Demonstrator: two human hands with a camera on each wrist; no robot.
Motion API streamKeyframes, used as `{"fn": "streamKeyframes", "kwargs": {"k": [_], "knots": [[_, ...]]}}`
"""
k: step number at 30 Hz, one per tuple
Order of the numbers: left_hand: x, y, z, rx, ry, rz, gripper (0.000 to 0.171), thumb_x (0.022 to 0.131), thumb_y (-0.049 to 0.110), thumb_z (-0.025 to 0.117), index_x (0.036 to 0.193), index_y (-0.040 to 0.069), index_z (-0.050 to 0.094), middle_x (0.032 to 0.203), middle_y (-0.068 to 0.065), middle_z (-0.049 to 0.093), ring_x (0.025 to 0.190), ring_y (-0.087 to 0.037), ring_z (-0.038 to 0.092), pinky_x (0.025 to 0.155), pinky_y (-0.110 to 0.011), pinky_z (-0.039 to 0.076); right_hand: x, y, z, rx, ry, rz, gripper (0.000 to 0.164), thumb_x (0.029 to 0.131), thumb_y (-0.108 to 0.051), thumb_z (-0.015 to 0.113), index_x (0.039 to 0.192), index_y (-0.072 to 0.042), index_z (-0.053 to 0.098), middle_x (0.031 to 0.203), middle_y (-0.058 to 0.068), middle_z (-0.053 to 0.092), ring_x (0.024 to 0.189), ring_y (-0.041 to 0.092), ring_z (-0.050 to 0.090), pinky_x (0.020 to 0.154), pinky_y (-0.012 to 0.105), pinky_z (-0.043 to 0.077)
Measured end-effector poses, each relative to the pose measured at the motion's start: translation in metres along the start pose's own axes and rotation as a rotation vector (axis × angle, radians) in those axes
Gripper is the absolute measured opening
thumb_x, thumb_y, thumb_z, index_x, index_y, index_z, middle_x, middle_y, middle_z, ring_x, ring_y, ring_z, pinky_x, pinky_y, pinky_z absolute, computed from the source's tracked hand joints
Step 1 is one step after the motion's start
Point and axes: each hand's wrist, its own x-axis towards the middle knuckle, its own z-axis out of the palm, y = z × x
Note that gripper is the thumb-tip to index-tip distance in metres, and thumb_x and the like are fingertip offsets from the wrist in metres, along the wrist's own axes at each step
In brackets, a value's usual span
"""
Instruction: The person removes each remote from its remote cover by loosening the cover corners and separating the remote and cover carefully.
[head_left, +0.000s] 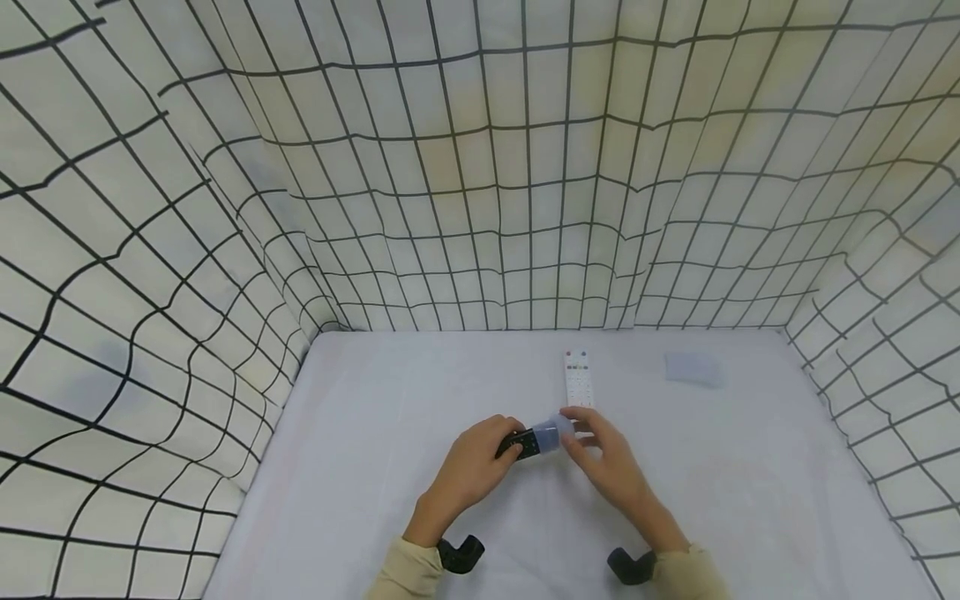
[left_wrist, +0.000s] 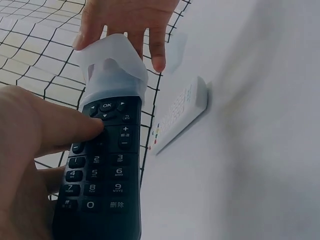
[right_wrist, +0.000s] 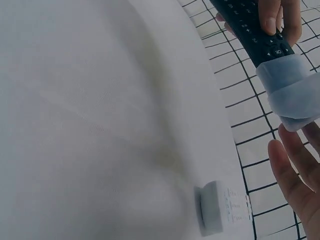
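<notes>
A black remote control (left_wrist: 107, 172) is in my left hand (head_left: 480, 454), which grips it with the thumb across the button face. A translucent pale sleeve (left_wrist: 117, 75) covers the remote's far end, and its loose end is folded and bunched. My right hand (head_left: 611, 462) is at that loose end, fingers spread and mostly straight. In the right wrist view, fingertips (right_wrist: 287, 132) of this hand meet the sleeve's lower edge. Just beyond the hands, a white remote control (head_left: 577, 379) lies on the white table (head_left: 360, 417).
Toward the back right of the table lies a flat translucent sleeve or bag (head_left: 692, 368). Walls of white cloth with a black grid net (head_left: 480, 192) stand along the back and both sides. Black wrist mounts (head_left: 461, 554) show beside the cuffs.
</notes>
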Motion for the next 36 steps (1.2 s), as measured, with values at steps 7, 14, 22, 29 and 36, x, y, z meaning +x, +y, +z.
{"fn": "streamKeyframes", "kwargs": {"k": [7,14,22,29,36], "knots": [[0.002,0.000,-0.001,0.071,-0.004,0.073,0.017,0.096,0.025,0.065,0.112,0.021,0.068,0.098,0.010,0.065,0.081,-0.005,0.054,0.070,-0.024,0.048,0.002,0.002,-0.013,-0.026,-0.094,-0.044,0.038,0.097,-0.029,0.067,0.132,-0.016,0.059,0.127,0.001,0.065,0.111,0.019,0.064,0.088,0.044,0.056],[0.006,0.004,-0.006,0.119,0.007,0.148,0.014,0.095,0.022,0.066,0.109,0.021,0.068,0.095,0.010,0.065,0.079,-0.005,0.054,0.066,-0.022,0.046,0.007,0.006,-0.022,-0.037,-0.145,-0.076,0.032,0.096,-0.026,0.067,0.126,-0.015,0.062,0.121,-0.001,0.068,0.109,0.019,0.064,0.085,0.035,0.057],[0.013,0.007,-0.010,0.166,0.029,0.198,0.014,0.092,0.022,0.067,0.106,0.021,0.069,0.090,0.009,0.065,0.074,-0.004,0.053,0.061,-0.020,0.045,0.009,0.006,-0.026,-0.038,-0.128,-0.076,0.023,0.097,-0.027,0.066,0.118,-0.018,0.065,0.113,-0.006,0.069,0.105,0.014,0.064,0.085,0.033,0.056],[0.015,0.007,-0.009,0.162,0.111,0.232,0.012,0.085,0.021,0.067,0.096,0.022,0.070,0.081,0.013,0.061,0.065,-0.002,0.048,0.054,-0.016,0.039,0.008,0.005,-0.025,-0.047,-0.075,-0.060,0.019,0.096,-0.027,0.068,0.114,-0.020,0.067,0.108,-0.009,0.071,0.099,0.009,0.065,0.085,0.032,0.056],[0.016,0.009,-0.009,0.148,0.134,0.218,0.009,0.084,0.021,0.066,0.092,0.024,0.070,0.077,0.014,0.059,0.063,-0.003,0.047,0.053,-0.016,0.038,0.008,0.003,-0.025,-0.033,-0.009,-0.057,0.016,0.095,-0.026,0.069,0.111,-0.021,0.070,0.103,-0.011,0.071,0.090,0.008,0.065,0.082,0.029,0.056]]}}
